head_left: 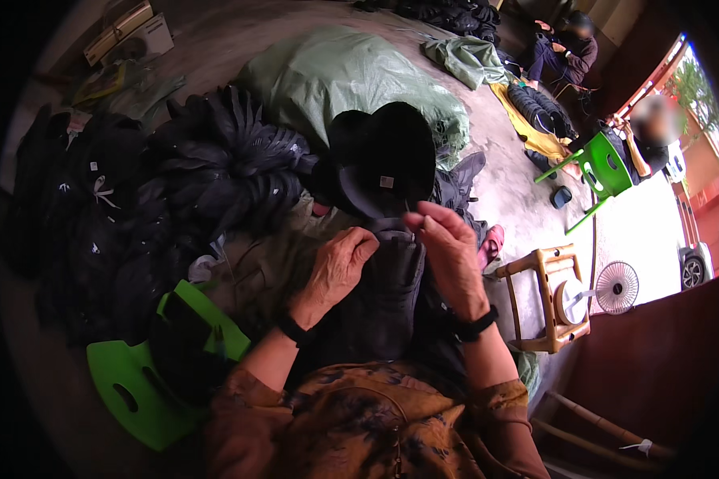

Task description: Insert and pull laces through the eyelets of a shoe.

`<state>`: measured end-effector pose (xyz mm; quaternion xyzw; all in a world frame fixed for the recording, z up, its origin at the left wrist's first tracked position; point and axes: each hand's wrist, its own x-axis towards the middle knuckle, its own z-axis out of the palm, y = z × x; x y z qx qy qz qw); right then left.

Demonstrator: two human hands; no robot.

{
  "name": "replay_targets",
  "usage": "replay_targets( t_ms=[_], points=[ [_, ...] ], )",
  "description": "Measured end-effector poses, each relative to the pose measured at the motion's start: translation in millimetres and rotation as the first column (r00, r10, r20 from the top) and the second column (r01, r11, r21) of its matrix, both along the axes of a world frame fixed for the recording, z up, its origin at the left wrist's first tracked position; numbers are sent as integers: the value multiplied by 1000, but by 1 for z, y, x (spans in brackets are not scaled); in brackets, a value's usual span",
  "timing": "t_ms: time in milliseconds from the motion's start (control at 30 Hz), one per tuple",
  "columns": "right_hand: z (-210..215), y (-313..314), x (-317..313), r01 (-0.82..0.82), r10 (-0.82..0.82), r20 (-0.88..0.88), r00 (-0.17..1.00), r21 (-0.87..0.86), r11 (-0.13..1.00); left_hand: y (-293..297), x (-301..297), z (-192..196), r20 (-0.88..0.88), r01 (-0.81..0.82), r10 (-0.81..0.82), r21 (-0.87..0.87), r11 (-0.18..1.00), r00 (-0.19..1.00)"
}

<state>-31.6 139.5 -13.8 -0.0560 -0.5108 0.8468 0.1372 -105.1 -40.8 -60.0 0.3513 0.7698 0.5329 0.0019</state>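
Black fabric hat [383, 164] rests on the lap; left hand [337, 267] pinches its dark cloth, right hand [449, 251] fingers pinched narrow, probably on thread; keeping the seam taut seems wise.

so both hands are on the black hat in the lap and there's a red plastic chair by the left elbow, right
Not quite: the chair by the left elbow is green, not red, as the head view shows. The rest stands: the left hand and the right hand are both on the black hat over the lap.
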Motion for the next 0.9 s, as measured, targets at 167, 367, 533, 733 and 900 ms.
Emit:
replay_targets(
  t_ms=[167,367,533,733,900],
  points=[
    [48,4,34,4,30,-160,987,207,978,-5,6,13,-41,72,-76,-102,992,996],
    [64,28,24,59,5,-128,992,494,867,-8,51,71,515,362,-463,289,886,722],
    [-29,65,13,-27,-35,87,996,626,779,-85,4,155,381,-330,-738,917,224,557],
    [-58,48,8,-83,54,64,996,800,594,-283,-37,198,111,-49,-516,990,133,850],
    [-56,40,10,3,21,-13,1000,896,444,-358,-43,164,29,-21,-396,999,24,918]
  ],
)
